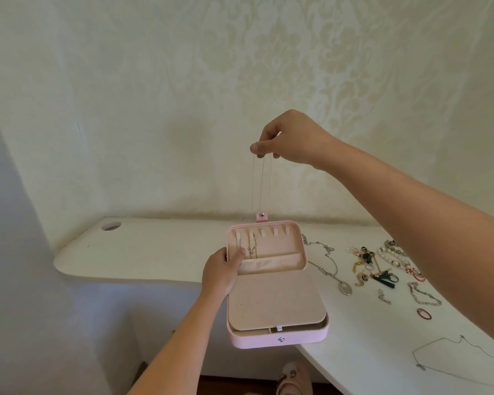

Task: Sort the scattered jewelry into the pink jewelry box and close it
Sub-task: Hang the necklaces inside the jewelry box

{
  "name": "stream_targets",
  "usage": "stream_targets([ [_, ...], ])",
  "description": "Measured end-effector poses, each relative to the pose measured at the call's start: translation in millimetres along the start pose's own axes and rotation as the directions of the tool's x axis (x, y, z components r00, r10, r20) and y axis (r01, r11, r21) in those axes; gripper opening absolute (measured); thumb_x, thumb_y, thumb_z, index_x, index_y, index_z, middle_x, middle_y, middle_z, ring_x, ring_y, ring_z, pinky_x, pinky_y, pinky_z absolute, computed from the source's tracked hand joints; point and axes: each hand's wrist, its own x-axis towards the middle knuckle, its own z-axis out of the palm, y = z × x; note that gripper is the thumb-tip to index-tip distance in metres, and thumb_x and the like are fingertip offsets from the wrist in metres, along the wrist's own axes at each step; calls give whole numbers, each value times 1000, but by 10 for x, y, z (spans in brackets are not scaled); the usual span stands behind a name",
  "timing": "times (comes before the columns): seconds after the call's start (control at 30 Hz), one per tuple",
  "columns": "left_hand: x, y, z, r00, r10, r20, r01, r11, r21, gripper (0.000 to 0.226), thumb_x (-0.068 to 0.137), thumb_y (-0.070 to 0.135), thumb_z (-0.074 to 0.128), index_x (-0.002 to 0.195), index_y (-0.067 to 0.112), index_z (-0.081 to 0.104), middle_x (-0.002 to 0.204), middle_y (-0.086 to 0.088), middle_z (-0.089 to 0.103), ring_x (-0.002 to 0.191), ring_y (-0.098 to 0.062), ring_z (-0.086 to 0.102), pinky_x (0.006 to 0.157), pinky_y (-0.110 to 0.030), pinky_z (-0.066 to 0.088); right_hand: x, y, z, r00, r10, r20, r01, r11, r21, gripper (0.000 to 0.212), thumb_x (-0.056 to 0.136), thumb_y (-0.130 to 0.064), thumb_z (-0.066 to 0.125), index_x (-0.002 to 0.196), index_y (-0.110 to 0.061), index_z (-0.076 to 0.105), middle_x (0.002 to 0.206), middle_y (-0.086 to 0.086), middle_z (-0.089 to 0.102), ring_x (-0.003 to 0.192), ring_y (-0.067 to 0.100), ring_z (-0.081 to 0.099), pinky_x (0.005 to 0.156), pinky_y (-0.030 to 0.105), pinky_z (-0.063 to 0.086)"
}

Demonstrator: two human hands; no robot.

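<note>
Left hand (pixel 221 270) grips the left edge of the open lid, thumb on the lining. The pink jewelry box (pixel 280 341) sits open at the front edge of the white counter (pixel 154 252) - one chain is already on a lid hook. Right hand (pixel 291 141), raised above the box, fingers pinching a thin chain (pixel 261 183) that hangs down to the lid. Scattered jewelry (pixel 382 269) lies right of the box - bracelets, earrings, necklaces.

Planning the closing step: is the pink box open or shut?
Open. The pink box has its lid raised, hooks and pocket exposed; the left hand holds its edge.
</note>
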Motion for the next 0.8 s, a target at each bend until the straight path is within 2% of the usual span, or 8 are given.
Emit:
stream_targets([
  [0.07,-5,2,-3,1000,1,0,-1,1000,3,35,92,36,54,76,6,61,61,2,53,57,-13,48,52,-25,28,19,29,14,998,29,64,-33,998,50,22,84,-25,68,65,-15,66,64,-9,60,50,0,49,44,5,35],
  [0.13,-6,6,-3,1000,4,-1,-4,1000,7,34,92,36,54,70,10,57,59,3,50,56,-13,46,51,-25,27,41,61,32,991,41,131,-54,994,100,21,85,-23,67,66,-12,66,67,-7,63,47,-2,47,50,10,38],
  [0.23,-10,19,-4,1000,8,-5,-8,1000,7,34,92,34,54,63,17,49,57,5,48,55,-11,45,51,-25,27,82,107,58,986,54,156,-72,991,115,21,85,-21,67,68,-10,67,69,-4,64,51,3,47,55,15,39],
  [0.43,-16,16,-7,1000,21,-9,-21,1000,-4,33,92,33,54,63,17,50,58,5,50,56,-13,46,50,-25,27,143,164,95,984,71,164,-93,987,131,23,85,-18,67,65,-9,63,69,0,65,45,0,51,52,14,41],
  [0.6,-13,12,-1,1000,17,-6,-17,1000,-17,34,92,35,54,77,6,61,66,-1,58,61,-16,51,53,-26,31,166,236,116,961,134,242,-198,945,261,27,90,-13,61,64,-8,55,80,10,68,52,10,56,46,15,43],
  [0.7,-21,10,-5,1000,20,-7,-20,999,-26,34,91,35,54,75,6,60,64,0,56,60,-15,50,53,-26,31,168,283,120,956,147,254,-219,934,283,24,91,-18,60,70,-8,56,71,8,64,46,9,53,45,15,42],
  [0.8,-22,15,-4,1000,15,-12,-15,1000,-14,32,92,35,54,70,12,55,61,4,53,57,-12,48,51,-25,29,176,312,123,960,145,238,-201,952,231,23,89,-24,63,72,-9,60,61,2,58,43,7,50,43,14,40],
])
